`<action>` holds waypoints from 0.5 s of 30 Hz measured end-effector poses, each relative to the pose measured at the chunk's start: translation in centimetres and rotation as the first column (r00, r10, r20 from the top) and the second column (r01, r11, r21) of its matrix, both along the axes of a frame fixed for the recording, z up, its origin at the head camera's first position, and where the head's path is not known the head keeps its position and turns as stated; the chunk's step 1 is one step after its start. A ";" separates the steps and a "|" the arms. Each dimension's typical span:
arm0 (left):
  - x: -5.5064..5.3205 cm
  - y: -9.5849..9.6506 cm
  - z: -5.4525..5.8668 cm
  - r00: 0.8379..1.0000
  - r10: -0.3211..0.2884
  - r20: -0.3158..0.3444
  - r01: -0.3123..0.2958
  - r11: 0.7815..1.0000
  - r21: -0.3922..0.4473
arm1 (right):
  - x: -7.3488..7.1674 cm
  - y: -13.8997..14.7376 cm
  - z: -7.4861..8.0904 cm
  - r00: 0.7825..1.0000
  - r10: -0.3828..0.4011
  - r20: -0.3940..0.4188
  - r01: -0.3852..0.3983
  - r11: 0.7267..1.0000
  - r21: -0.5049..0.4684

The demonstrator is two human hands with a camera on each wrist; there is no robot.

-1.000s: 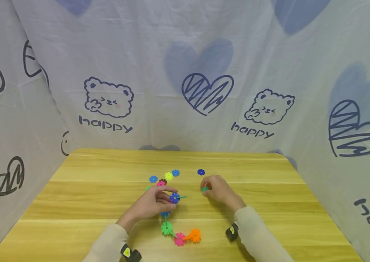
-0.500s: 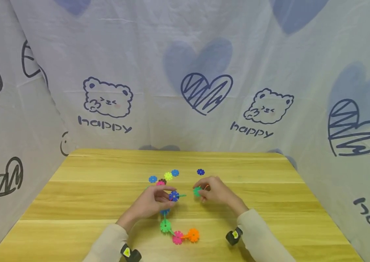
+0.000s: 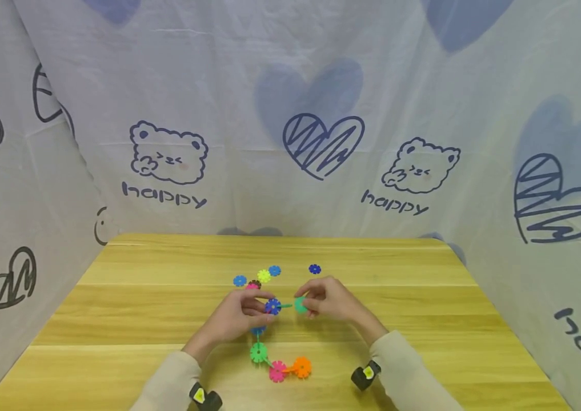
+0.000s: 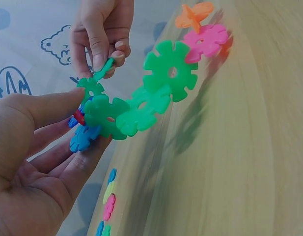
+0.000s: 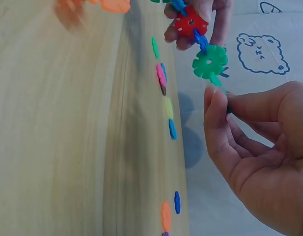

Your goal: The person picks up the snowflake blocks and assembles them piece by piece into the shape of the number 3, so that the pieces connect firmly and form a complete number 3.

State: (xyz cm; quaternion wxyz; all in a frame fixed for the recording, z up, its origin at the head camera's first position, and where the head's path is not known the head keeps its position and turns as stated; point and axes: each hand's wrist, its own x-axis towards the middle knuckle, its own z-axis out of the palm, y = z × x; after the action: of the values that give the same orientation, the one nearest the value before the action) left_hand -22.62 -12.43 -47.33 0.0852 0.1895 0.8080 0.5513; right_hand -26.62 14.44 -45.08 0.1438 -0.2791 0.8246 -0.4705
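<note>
- Gripping the chain [image 3: 255, 350] near its blue disc [image 3: 272, 310], the left hand [image 3: 236, 314] at frame centre apparently steadies it clear of the table [image 3: 115, 297]
- Right hand [image 3: 333, 299], right of centre, pinches a green disc [image 3: 299, 304] between thumb and finger, crosswise to the chain's tip, seemingly to present slot to slot; interlock not verifiable
- Orange disc [image 3: 304, 370], chain's far end, lower centre; table contact unconfirmed
- Loose discs [image 3: 263, 275], just above the hands in frame, likely within easy reach

There were 2 hands [image 3: 233, 317] [image 3: 332, 299], 2 wrist cameras [image 3: 207, 398] [image 3: 365, 375], 2 loose light-blue discs [image 3: 239, 281] [image 3: 274, 270], 1 yellow disc [image 3: 263, 276], 1 brown disc [image 3: 255, 283] and 1 table [image 3: 398, 274].
</note>
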 end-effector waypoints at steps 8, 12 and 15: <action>-0.1 0.1 0.0 1.000 0.005 -0.006 -0.005 1.000 -0.003 | 0.1 -0.5 -0.2 1.000 -0.019 0.024 0.019 1.000 0.001; -0.1 0.2 0.0 1.000 0.009 -0.026 -0.010 1.000 -0.019 | 0.3 -0.7 -0.3 0.998 -0.055 0.035 0.055 0.998 0.006; -0.1 0.3 0.1 0.999 0.013 -0.038 -0.013 1.000 -0.018 | 0.4 -0.8 -0.3 0.997 -0.073 0.036 0.073 0.997 -0.004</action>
State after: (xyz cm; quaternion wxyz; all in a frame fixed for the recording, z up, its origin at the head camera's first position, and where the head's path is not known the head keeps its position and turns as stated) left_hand -22.70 -12.13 -47.25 0.0680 0.1939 0.8157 0.5407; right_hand -26.26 13.60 -45.39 0.1404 -0.2407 0.8303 -0.4827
